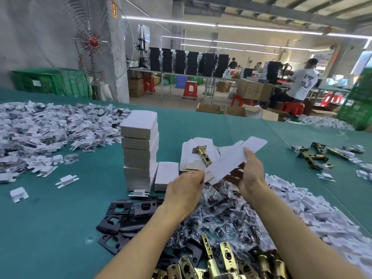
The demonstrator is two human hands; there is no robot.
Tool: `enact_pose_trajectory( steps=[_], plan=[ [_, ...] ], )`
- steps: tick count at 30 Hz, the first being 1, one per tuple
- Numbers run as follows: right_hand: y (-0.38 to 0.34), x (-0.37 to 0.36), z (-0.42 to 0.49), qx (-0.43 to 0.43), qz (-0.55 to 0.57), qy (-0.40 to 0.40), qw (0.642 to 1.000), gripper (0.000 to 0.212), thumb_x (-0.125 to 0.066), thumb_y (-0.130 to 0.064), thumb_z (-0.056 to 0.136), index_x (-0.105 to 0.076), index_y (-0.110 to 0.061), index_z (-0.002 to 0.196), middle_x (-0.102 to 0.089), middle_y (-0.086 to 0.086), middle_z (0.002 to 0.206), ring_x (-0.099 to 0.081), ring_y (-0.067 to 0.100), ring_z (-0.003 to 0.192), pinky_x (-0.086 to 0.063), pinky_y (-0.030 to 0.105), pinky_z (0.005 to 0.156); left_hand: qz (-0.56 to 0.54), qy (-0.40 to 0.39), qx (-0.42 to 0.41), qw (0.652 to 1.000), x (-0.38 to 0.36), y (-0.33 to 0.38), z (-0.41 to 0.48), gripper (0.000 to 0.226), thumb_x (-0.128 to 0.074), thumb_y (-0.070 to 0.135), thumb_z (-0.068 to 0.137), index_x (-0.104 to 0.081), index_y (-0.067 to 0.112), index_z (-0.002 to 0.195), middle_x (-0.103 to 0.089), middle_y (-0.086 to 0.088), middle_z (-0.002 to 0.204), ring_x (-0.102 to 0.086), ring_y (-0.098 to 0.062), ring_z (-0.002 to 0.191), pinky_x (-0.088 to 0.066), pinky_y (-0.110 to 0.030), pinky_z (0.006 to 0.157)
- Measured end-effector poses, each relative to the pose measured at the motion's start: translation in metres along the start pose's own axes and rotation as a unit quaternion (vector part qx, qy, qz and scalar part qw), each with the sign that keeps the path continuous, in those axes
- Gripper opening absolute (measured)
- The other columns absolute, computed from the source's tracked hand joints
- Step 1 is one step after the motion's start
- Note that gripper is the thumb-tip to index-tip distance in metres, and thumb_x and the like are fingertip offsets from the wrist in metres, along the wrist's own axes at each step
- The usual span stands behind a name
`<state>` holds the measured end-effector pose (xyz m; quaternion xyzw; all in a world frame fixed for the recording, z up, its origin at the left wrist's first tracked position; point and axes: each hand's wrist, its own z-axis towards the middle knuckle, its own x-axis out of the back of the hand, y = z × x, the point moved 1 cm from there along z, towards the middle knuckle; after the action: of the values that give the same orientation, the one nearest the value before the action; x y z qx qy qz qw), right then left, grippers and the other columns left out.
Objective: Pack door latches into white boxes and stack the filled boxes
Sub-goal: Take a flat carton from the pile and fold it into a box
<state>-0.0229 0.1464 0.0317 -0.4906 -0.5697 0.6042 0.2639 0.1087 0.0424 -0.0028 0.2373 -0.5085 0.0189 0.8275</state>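
Seen from the head of a person at a green table (50, 228), two bare forearms reach forward to the middle of the view. The left hand (185, 185) pinches the near end of a flat, unfolded white carton blank (225, 161), fingers curled on its edge. The right hand (251, 172), at three o'clock from the left, grips the same blank along its right side, so neither hand is free. The blank slants up toward one o'clock, just above a pile (189, 158) of more blanks, and one brass latch (202, 156) lies loose on that pile. At ten o'clock from the hands stands a stack (138, 150) of several closed white boxes, with a single box (166, 176) lying at its foot. At six o'clock, near the body, lie more latches (221, 258) and clear bags (221, 214) of small dark parts; black plates (120, 216) sit at seven o'clock. White plastic pieces (40, 127) are heaped at nine o'clock, with another heap at four o'clock. The blank looks like thin card – light, floppy, easily creased – so it is probably best held by its edges near the fold lines. The latch seems solid metal, heavy for its size and smooth (it could slide off the card), and its barrel looks the surest place to grasp.
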Motion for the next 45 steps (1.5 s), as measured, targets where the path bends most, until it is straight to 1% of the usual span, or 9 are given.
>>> enact_pose_trajectory(
  steps=[6,14,23,27,32,35,39,43,45],
  plan=[
    [0.009,0.005,-0.028,0.014,-0.14,-0.085,0.986,0.013,-0.05,-0.01,0.1,-0.062,-0.007,0.107,-0.073,0.009,0.094,-0.069,0.025,0.08,-0.055,0.035,0.058,-0.058,-0.116,0.053,0.99,0.007,0.015,-0.001,0.119,-0.064,0.084,0.065,-0.016,0.024,0.156,-0.035,0.003,0.155,-0.04,-0.022,0.139,-0.041,-0.048,0.109],
    [-0.008,0.006,-0.072,0.189,-0.206,-0.289,0.916,0.05,-0.071,-0.035,0.085,-0.056,-0.036,0.133,-0.066,-0.008,0.128,-0.065,0.015,0.114,-0.059,0.033,0.085,-0.471,-0.058,0.064,0.878,0.014,0.013,-0.021,0.09,-0.089,0.058,0.051,-0.032,0.08,0.118,-0.058,0.035,0.118,-0.06,0.006,0.111,-0.055,-0.017,0.081],
    [-0.012,0.003,-0.084,0.34,-0.372,-0.24,0.83,0.055,-0.082,-0.035,0.076,-0.052,-0.046,0.122,-0.051,-0.015,0.125,-0.052,0.003,0.111,-0.047,0.008,0.076,-0.715,-0.286,0.025,0.638,0.028,-0.001,-0.034,0.074,-0.078,0.037,0.07,-0.053,0.032,0.14,-0.057,-0.015,0.141,-0.05,-0.049,0.128,-0.046,-0.053,0.097],
    [-0.015,-0.001,-0.085,0.334,-0.382,-0.253,0.824,0.062,-0.087,-0.028,0.072,-0.05,-0.048,0.117,-0.053,-0.013,0.116,-0.049,-0.003,0.103,-0.048,0.007,0.07,-0.721,-0.285,0.064,0.628,0.038,-0.007,-0.037,0.104,-0.085,0.031,0.053,-0.041,0.013,0.146,-0.068,-0.016,0.117,-0.066,-0.036,0.103,-0.053,-0.053,0.091],
    [-0.017,-0.007,-0.086,0.324,-0.416,-0.228,0.818,0.055,-0.09,-0.03,0.067,-0.053,-0.039,0.106,-0.05,-0.01,0.101,-0.046,-0.001,0.093,-0.046,0.014,0.069,-0.775,-0.268,0.104,0.562,0.044,-0.006,-0.036,0.056,-0.081,0.031,0.063,-0.076,0.01,0.114,-0.075,-0.014,0.093,-0.074,-0.027,0.084,-0.059,-0.038,0.075],
    [-0.019,-0.01,-0.088,0.307,-0.409,-0.244,0.824,0.037,-0.088,-0.028,0.072,-0.058,-0.038,0.091,-0.048,-0.007,0.096,-0.046,-0.004,0.089,-0.048,0.013,0.066,-0.808,-0.287,0.087,0.507,0.045,-0.005,-0.039,0.095,-0.086,0.039,0.067,-0.044,0.007,0.146,-0.07,-0.01,0.098,-0.069,-0.021,0.087,-0.047,-0.045,0.093],
    [-0.025,-0.005,-0.093,0.289,-0.349,-0.259,0.853,0.021,-0.08,-0.038,0.073,-0.063,-0.027,0.082,-0.049,-0.001,0.111,-0.049,0.0,0.106,-0.045,0.008,0.079,-0.808,-0.265,0.078,0.521,0.049,0.005,-0.042,0.121,-0.091,0.04,0.057,-0.027,0.012,0.157,-0.057,-0.011,0.105,-0.062,-0.019,0.091,-0.038,-0.043,0.091],
    [-0.023,0.0,-0.095,0.244,-0.253,-0.289,0.891,0.014,-0.08,-0.036,0.078,-0.067,-0.033,0.082,-0.044,-0.015,0.14,-0.054,0.006,0.124,-0.049,0.024,0.095,-0.661,-0.22,0.054,0.715,0.071,0.006,-0.037,0.15,-0.099,0.054,0.03,-0.028,0.001,0.152,-0.046,-0.019,0.144,-0.049,-0.033,0.124,-0.04,-0.041,0.105],
    [-0.019,-0.001,-0.096,0.198,-0.161,-0.308,0.916,0.024,-0.081,-0.027,0.077,-0.069,-0.031,0.098,-0.051,-0.01,0.141,-0.061,0.015,0.12,-0.054,0.03,0.091,-0.677,-0.201,0.056,0.706,0.065,-0.002,-0.043,0.173,-0.091,0.065,-0.003,-0.038,-0.002,0.147,-0.055,-0.027,0.137,-0.059,-0.039,0.12,-0.053,-0.03,0.09]
  ],
)
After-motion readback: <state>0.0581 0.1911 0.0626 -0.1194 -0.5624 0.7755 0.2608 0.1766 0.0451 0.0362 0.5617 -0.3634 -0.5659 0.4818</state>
